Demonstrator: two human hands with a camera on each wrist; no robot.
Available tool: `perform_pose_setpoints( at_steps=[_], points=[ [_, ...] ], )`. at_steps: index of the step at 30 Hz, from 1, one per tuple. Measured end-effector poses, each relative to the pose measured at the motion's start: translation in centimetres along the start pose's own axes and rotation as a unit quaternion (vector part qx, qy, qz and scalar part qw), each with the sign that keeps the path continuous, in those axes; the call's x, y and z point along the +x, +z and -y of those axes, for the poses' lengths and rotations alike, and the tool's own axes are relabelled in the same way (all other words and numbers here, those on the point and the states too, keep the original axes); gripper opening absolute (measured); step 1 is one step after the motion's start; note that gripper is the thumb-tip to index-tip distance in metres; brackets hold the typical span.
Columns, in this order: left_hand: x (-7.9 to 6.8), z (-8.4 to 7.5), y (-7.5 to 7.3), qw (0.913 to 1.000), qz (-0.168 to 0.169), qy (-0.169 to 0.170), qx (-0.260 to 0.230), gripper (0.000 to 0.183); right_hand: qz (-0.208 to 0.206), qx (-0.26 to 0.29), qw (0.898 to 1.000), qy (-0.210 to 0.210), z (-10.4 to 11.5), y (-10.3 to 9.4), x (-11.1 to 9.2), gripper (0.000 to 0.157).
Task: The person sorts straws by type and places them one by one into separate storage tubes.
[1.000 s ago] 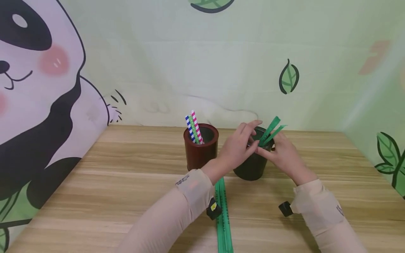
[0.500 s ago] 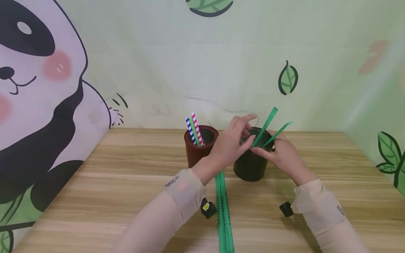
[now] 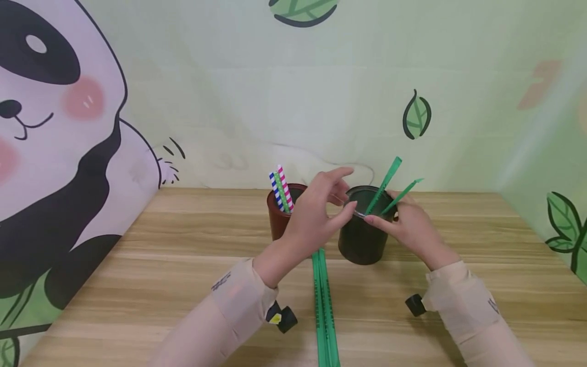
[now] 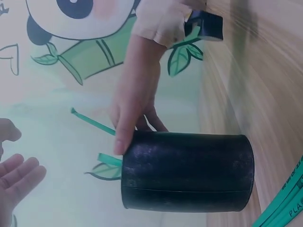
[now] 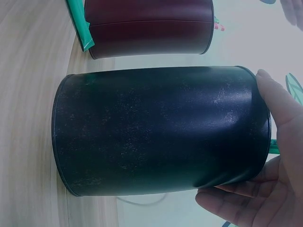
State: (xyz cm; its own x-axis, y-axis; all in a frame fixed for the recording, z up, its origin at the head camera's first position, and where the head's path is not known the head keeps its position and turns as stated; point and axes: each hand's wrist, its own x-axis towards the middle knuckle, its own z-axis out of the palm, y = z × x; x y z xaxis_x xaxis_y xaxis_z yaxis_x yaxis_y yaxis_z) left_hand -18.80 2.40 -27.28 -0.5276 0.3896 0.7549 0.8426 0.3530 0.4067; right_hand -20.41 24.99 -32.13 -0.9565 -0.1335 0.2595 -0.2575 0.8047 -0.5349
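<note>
A black cylindrical cup point(image 3: 362, 242) stands upright on the wooden table. Two thin green packets point(image 3: 384, 184) lean out of its mouth. My right hand point(image 3: 416, 227) holds the cup at its rim, the thumb on the near side and the fingers round the far side, as the right wrist view also shows at the cup's upper end point(image 5: 161, 132). To the left of the cup, my left hand point(image 3: 312, 209) hovers apart from it, fingers spread and nothing in them. It partly covers a dark red cup point(image 3: 278, 224) that holds striped paper straws point(image 3: 281, 191).
Several long green printed packets point(image 3: 324, 311) lie on the table point(image 3: 183, 285) between my forearms, pointing towards me. Behind the cups rises a pale green backdrop point(image 3: 229, 102) with a panda and leaves. A small black camera sits on each wrist.
My left hand has let go at the black cup's mouth and drawn back to the left. The two green packets have spread apart in the cup. The right hand has kept its place.
</note>
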Motion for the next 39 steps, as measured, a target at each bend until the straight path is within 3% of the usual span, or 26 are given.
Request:
perform_pose_setpoints(
  at_steps=[15,23,30,39],
  points=[
    [-2.8,-1.0,-2.3,0.9974,0.001,-0.026,-0.067,0.050,-0.004,-0.002,1.000,-0.007,0.0,0.1,0.0,0.073],
    [-4.5,-1.2,-2.8,0.9941,0.010,-0.076,-0.077,0.048,-0.002,-0.005,1.000,-0.003,0.0,0.0,-0.1,0.076],
    [-6.1,-0.9,-2.7,0.9901,0.039,-0.114,-0.072,0.049,0.001,-0.011,1.000,0.004,0.0,0.0,-0.1,0.079],
    [-7.6,-0.4,-2.7,0.9713,0.084,-0.206,-0.085,0.050,0.007,-0.014,1.000,0.010,0.2,-0.1,-0.2,0.081]
  ],
)
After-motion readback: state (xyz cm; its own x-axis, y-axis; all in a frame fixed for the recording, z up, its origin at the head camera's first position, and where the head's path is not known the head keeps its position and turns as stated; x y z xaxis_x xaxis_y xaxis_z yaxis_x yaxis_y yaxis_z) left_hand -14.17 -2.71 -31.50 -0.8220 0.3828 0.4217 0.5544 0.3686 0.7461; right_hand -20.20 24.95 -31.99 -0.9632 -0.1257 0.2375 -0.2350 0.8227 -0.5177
